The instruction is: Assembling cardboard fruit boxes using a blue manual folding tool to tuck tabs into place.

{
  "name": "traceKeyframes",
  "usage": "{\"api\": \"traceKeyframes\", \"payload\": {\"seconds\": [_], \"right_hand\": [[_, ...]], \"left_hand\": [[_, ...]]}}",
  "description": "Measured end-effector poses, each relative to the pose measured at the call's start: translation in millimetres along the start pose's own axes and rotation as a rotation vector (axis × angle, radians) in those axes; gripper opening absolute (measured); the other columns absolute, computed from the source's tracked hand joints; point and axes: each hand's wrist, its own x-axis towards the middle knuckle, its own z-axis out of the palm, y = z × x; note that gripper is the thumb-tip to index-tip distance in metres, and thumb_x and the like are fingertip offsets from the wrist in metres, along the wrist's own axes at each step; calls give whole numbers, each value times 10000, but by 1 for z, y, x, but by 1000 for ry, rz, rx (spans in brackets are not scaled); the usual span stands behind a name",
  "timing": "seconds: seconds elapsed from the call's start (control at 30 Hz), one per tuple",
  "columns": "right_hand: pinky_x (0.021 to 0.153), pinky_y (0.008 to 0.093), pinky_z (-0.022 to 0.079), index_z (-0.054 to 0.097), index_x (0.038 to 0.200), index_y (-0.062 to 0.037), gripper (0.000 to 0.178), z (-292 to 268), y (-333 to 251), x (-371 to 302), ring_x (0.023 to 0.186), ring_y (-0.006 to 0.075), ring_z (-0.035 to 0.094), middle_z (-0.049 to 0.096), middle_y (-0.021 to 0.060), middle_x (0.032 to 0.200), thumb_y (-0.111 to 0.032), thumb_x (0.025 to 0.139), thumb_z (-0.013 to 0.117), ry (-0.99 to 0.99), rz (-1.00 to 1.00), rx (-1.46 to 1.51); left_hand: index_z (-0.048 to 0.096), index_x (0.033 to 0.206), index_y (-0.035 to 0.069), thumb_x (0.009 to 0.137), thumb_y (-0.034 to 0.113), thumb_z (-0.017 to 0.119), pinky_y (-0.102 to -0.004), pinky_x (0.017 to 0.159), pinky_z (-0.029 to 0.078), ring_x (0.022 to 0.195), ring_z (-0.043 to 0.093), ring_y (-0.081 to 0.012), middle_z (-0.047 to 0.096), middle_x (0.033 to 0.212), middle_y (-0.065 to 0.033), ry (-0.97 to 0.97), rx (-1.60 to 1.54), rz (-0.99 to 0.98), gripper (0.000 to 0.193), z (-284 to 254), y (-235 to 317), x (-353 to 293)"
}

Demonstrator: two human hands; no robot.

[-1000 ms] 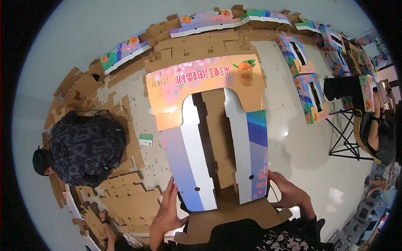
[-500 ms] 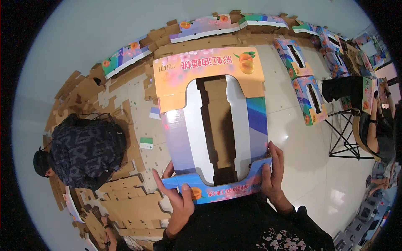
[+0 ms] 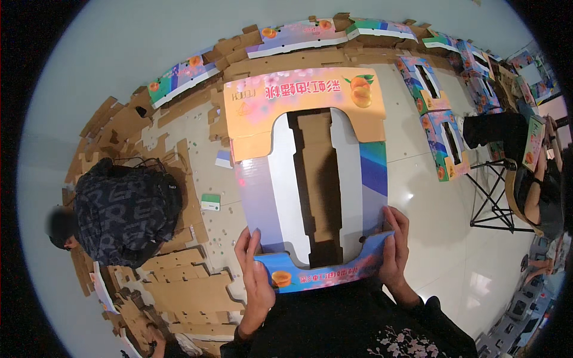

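A printed cardboard fruit carton (image 3: pixel 301 89) lies before me, orange at its far end and blue at its near end, with peaches and blossoms on it. White inner flaps line a long opening in its top, and bare brown cardboard shows inside. My left hand (image 3: pixel 256 283) grips the near left corner, its fingers against the side and its thumb on the blue end flap (image 3: pixel 328 277). On the near right corner, my right hand (image 3: pixel 396 253) holds on the same way, fingers along the side and thumb over the blue edge.
Similar finished-looking cartons (image 3: pixel 444 146) stand on the tiled floor at the right, near a seated person and a folding stool (image 3: pixel 495 197). Another person in a dark patterned jacket (image 3: pixel 128 209) bends among flat brown cardboard sheets (image 3: pixel 188 292) at the left. More cartons line the wall.
My left fingers have closed in on the near left corner, where the index finger stuck out before. The blue flap's left corner has moved inward against the box. The view has shifted slightly.
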Motion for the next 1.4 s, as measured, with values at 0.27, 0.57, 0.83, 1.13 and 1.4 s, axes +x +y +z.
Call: {"api": "traceKeyframes", "payload": {"seconds": [0.27,0.57,0.83,1.13,1.4], "right_hand": [[1122,436,328,546,1353,29,438,1,-4,14,1312,302,433,447,195,1396,-225,1021,415,50,74,44],[978,395,443,544,1324,-13,374,-6,3,3,1124,260,539,537,159,1260,-150,977,533,63,10,66],[930,382,457,563,1306,-22,387,-15,-4,39,1037,270,566,582,157,1181,-99,932,622,123,-42,-121],[874,462,460,420,1447,38,823,-30,-62,51,980,366,600,640,205,1138,-302,796,792,-122,-31,-590],[609,386,468,565,793,-12,396,-91,3,70,679,271,619,635,163,766,-316,821,817,-190,406,-590]], "left_hand": [[493,1407,-28,1059,327,333,-463,1187,218,1428,318,-366,372,1480,-258,-18,-16,5,523,-1,2,20],[317,1508,48,1006,291,514,-494,1151,289,1389,356,-368,319,1515,-235,-88,-153,-88,592,-12,-7,9],[82,1561,56,869,245,737,-498,1146,326,1403,336,-349,304,1489,-231,-238,-462,-208,971,-3,-10,35],[-1,1523,97,721,149,889,-504,1115,392,1384,342,-340,245,1465,-173,-443,-563,-186,1199,89,11,52],[244,1481,23,815,387,807,-517,1133,324,1374,309,-413,236,1468,-249,-496,-172,245,945,171,31,78]]}}
